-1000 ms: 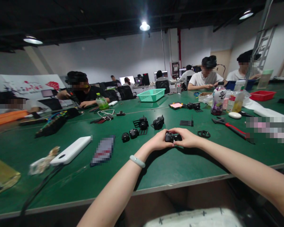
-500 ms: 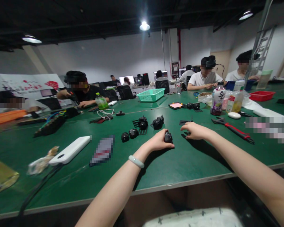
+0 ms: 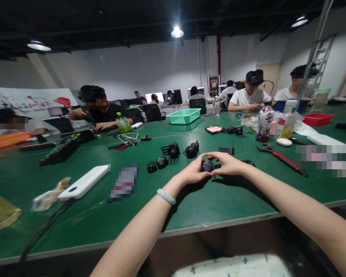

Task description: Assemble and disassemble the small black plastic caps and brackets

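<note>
My left hand grips a small black part above the green table. My right hand has closed in from the other side, its thumb and fingertips meeting those of the left around the part. A dark sliver shows between the right thumb and fingers; whether it is a separate piece I cannot tell. Just beyond the hands lies a black slotted bracket. Left of it sit a black round assembly, another bracketed assembly and two small black blocks. Something black pokes out behind my right wrist.
Red-handled adjustable pliers lie to the right, near a purple-labelled bottle and a white oval object. A white power bank with a cable is at left. Farther back stands a green basket; several people sit around.
My right hand has moved left from beside the slotted bracket to the black part in my left hand. The bracket and a dark item behind the right wrist are now more visible.
</note>
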